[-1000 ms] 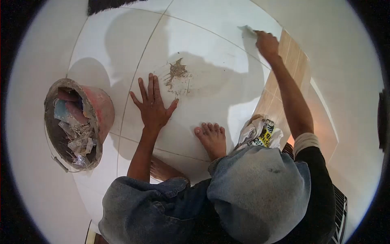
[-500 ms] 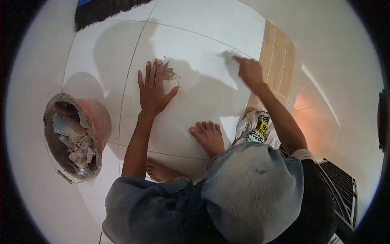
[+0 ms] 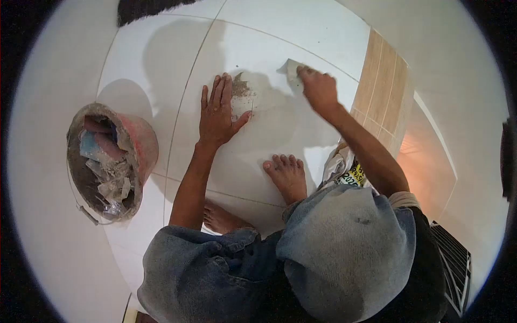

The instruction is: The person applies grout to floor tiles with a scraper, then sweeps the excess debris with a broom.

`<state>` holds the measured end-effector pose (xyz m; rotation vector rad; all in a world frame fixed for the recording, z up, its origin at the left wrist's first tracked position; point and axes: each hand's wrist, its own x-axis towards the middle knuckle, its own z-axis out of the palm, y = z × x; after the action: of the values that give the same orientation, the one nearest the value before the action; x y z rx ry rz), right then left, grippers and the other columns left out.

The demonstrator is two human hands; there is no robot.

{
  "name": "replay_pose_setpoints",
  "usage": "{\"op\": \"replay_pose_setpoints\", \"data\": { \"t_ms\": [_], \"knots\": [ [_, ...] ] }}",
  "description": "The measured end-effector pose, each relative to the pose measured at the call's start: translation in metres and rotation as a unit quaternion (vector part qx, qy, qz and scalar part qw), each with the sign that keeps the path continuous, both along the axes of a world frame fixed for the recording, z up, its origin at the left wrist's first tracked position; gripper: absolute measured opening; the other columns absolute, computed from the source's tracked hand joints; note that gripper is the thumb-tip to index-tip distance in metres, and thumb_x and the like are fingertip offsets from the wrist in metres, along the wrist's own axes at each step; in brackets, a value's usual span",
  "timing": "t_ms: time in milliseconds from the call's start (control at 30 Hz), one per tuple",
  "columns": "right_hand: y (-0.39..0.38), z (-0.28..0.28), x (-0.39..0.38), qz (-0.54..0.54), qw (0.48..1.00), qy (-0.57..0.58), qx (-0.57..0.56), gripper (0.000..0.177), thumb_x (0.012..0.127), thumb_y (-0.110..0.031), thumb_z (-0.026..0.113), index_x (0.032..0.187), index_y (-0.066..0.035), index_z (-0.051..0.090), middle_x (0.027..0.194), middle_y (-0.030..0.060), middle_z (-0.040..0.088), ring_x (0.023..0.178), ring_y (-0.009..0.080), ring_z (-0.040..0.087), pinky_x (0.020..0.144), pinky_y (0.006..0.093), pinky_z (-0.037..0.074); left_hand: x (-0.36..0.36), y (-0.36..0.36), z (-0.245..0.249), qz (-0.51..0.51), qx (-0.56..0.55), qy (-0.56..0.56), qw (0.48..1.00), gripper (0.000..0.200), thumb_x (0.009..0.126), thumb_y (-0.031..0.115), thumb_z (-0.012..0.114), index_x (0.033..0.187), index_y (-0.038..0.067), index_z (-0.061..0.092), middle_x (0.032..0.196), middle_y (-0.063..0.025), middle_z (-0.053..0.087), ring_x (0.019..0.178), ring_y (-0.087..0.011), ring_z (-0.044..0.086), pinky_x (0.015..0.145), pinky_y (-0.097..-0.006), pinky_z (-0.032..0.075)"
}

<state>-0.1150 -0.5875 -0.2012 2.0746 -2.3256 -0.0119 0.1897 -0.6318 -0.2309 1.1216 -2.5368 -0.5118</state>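
Observation:
My left hand [image 3: 217,116] lies palm down on the white floor tile [image 3: 258,48], fingers stretched out and thumb apart. Right beside its fingertips is a small heap of grey-brown crumbly debris [image 3: 241,86], with finer grit trailing down toward the thumb. Farther right, over the same tiled floor, my right hand [image 3: 320,91] grips a flat greyish scraper [image 3: 293,71]. Its broad blade points up and left, close over the tile; the grip end is hidden in my fingers.
A dirty red bucket [image 3: 145,145] full of rubble and scraps stands at the left. Dark broom bristles [image 3: 145,11] show at the top. Wood-look tiles [image 3: 379,81] run along the right wall, and a printed sack [image 3: 353,175] lies by my knee.
My right hand has moved slightly left and down with the scraper, whose blade now shows clearly. The view has shifted, so floor and bucket sit a little higher and farther right.

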Motion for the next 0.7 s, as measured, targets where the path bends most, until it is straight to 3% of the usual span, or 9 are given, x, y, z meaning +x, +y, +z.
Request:
{"op": "replay_pose_setpoints", "data": {
  "t_ms": [33, 100, 233, 300, 367, 400, 433, 533, 700],
  "knots": [
    [0.001, 0.005, -0.005, 0.013, 1.0, -0.015, -0.008, 0.027, 0.087, -0.007, 0.054, 0.111, -0.01, 0.067, 0.091, 0.0152, 0.071, 0.08, 0.0304, 0.072, 0.065, 0.0457, 0.057, 0.002, 0.002, -0.001, -0.006, -0.004, 0.0, 1.0, 0.099, 0.084, 0.053, 0.068, 0.154, -0.001, 0.024, 0.157, -0.0181, 0.032, 0.149, -0.0336, 0.024, 0.121, -0.0551, 0.014],
    [-0.017, 0.013, -0.015, -0.03, 0.999, -0.028, 0.018, 0.034, 0.081, -0.002, 0.057, 0.111, -0.013, 0.07, 0.093, 0.0157, 0.072, 0.077, 0.0356, 0.069, 0.069, 0.0486, 0.055, 0.001, 0.004, 0.0, -0.012, -0.009, 0.001, 1.0, 0.099, 0.084, 0.053, 0.068, 0.153, -0.002, 0.024, 0.156, -0.0184, 0.033, 0.149, -0.0338, 0.025, 0.121, -0.0551, 0.015],
    [0.032, -0.001, 0.048, 0.113, 0.992, 0.014, 0.044, 0.042, 0.082, -0.002, 0.058, 0.121, -0.014, 0.064, 0.101, 0.0111, 0.072, 0.083, 0.0317, 0.071, 0.07, 0.0488, 0.056, 0.001, 0.003, -0.001, 0.0, -0.002, 0.015, 1.0, 0.1, 0.084, 0.054, 0.068, 0.153, -0.002, 0.024, 0.156, -0.0195, 0.033, 0.148, -0.0343, 0.026, 0.12, -0.056, 0.015],
    [0.016, 0.016, 0.044, 0.029, 0.995, -0.041, 0.088, 0.036, 0.082, -0.001, 0.057, 0.116, -0.012, 0.066, 0.095, 0.0136, 0.073, 0.083, 0.0331, 0.071, 0.068, 0.0479, 0.056, 0.002, 0.004, -0.002, 0.0, 0.007, 0.025, 1.0, 0.1, 0.084, 0.054, 0.068, 0.153, -0.003, 0.024, 0.156, -0.0199, 0.033, 0.148, -0.0343, 0.027, 0.12, -0.0563, 0.015],
    [-0.008, 0.021, 0.03, -0.009, 0.998, -0.04, 0.043, 0.029, 0.084, -0.002, 0.055, 0.109, -0.011, 0.067, 0.088, 0.0139, 0.072, 0.08, 0.0332, 0.07, 0.068, 0.0476, 0.055, 0.004, 0.007, -0.002, 0.028, -0.007, 0.0, 1.0, 0.101, 0.084, 0.054, 0.068, 0.154, -0.003, 0.022, 0.157, -0.0189, 0.031, 0.148, -0.0331, 0.026, 0.121, -0.0562, 0.014],
    [-0.007, 0.012, 0.036, 0.003, 0.998, 0.006, 0.07, 0.026, 0.085, -0.004, 0.055, 0.108, -0.01, 0.065, 0.09, 0.0134, 0.072, 0.08, 0.0316, 0.071, 0.066, 0.0472, 0.056, 0.006, 0.009, -0.003, 0.032, -0.008, -0.003, 0.999, 0.101, 0.084, 0.054, 0.068, 0.154, -0.003, 0.022, 0.157, -0.0189, 0.031, 0.148, -0.0331, 0.026, 0.121, -0.0562, 0.014],
    [0.013, -0.001, 0.046, 0.059, 0.998, 0.016, 0.021, 0.028, 0.085, -0.003, 0.056, 0.111, -0.01, 0.062, 0.093, 0.0135, 0.072, 0.082, 0.0322, 0.071, 0.067, 0.0475, 0.056, 0.006, 0.008, -0.004, 0.026, -0.01, -0.006, 1.0, 0.101, 0.084, 0.054, 0.068, 0.154, -0.002, 0.022, 0.157, -0.0187, 0.031, 0.148, -0.0329, 0.026, 0.121, -0.056, 0.014],
    [0.038, 0.013, 0.067, 0.064, 0.996, -0.003, 0.064, 0.03, 0.085, -0.001, 0.056, 0.112, -0.013, 0.063, 0.095, 0.0136, 0.071, 0.081, 0.0331, 0.071, 0.067, 0.0457, 0.057, 0.01, 0.012, -0.005, 0.018, -0.007, -0.012, 1.0, 0.101, 0.085, 0.054, 0.068, 0.154, -0.002, 0.021, 0.158, -0.0185, 0.029, 0.149, -0.0327, 0.025, 0.121, -0.0559, 0.013],
    [-0.022, 0.01, 0.027, 0.021, 0.999, 0.028, 0.011, 0.037, 0.085, -0.004, 0.055, 0.117, -0.018, 0.067, 0.088, 0.0168, 0.072, 0.077, 0.0344, 0.071, 0.066, 0.0463, 0.057, 0.018, 0.014, -0.006, 0.009, 0.0, 0.0, 1.0, 0.101, 0.085, 0.053, 0.067, 0.156, -0.001, 0.018, 0.161, -0.017, 0.024, 0.151, -0.0318, 0.019, 0.121, -0.0557, 0.009]
  ]
}}
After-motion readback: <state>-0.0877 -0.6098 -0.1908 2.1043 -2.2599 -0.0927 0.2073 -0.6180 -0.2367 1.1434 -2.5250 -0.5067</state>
